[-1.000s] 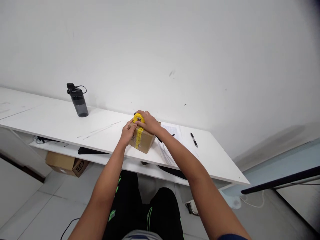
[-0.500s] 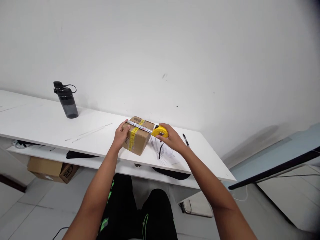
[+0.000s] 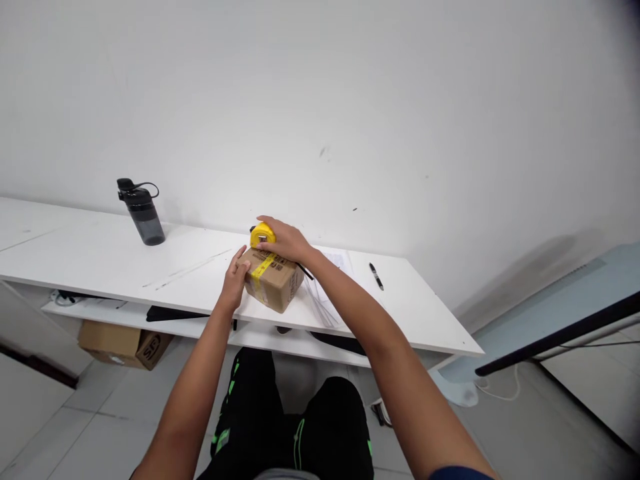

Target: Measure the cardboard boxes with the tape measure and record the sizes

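White wall (image 3: 300, 113) stands behind a long white worktop (image 3: 195, 263), which carries a small cardboard box (image 3: 274, 285) banded with yellow tape. Below and to the left of the box, a lower shelf (image 3: 130, 313) runs under the worktop, and a bigger brown carton (image 3: 107, 340) marked SF sits lower down. Sheets of paper (image 3: 320, 310) lie just right of the box, partly covered by the right forearm. Well to the left of the box, a dark water bottle (image 3: 145, 223) with a loop handle stands upright. At the box's left side is the left hand (image 3: 234, 283), partly spread, thumb at the box's edge; whether it presses there I cannot tell. Over the box's far left edge, the right hand (image 3: 283, 241) is closed around a yellow tape measure (image 3: 262, 236). Farther right of the box, beyond the papers, lies a black pen (image 3: 377, 276).
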{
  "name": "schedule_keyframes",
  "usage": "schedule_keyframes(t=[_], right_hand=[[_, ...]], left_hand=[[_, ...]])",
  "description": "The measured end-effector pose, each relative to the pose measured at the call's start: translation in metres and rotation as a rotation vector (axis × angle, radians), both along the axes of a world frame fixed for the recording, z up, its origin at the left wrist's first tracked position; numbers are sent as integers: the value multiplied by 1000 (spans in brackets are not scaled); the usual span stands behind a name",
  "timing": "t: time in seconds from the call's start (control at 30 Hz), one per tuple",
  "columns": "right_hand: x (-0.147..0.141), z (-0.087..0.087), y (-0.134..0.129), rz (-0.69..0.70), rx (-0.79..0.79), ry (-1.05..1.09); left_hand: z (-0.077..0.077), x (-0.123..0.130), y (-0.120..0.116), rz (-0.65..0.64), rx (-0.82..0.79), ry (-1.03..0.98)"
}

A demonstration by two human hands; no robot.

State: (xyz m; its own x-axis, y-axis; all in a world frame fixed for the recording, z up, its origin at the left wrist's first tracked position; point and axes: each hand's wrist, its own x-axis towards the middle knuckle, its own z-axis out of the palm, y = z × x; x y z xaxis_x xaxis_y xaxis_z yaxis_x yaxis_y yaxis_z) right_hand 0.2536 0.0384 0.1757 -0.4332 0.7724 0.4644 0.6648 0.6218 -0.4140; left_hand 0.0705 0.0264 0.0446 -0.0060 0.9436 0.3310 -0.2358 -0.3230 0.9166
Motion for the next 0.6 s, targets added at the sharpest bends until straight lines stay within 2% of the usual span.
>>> schedule_keyframes(t=[0.07,0.13,0.23,0.3,0.37,0.43,0.5,0.6], right_hand=[[15,6,-9,-27,0,111],[29,4,-16,-27,-101,272],[32,-15,-23,40,-296,441],[22,-30,-27,73,-323,481],[6,-42,-32,67,-281,492],[-10,-49,-35,54,-246,474],[-24,-52,-36,57,-247,447],[-38,-53,-33,101,-227,386]], left_hand=[[-12,-16,-17,-21,17,-23],[-27,-33,-30,24,8,-6],[-44,-52,-37,262,-17,189],[-49,-59,-34,464,-49,353],[-47,-61,-29,605,-79,465],[-39,-62,-29,644,-118,472],[-27,-61,-36,602,-162,372],[-9,-53,-57,449,-150,212]])
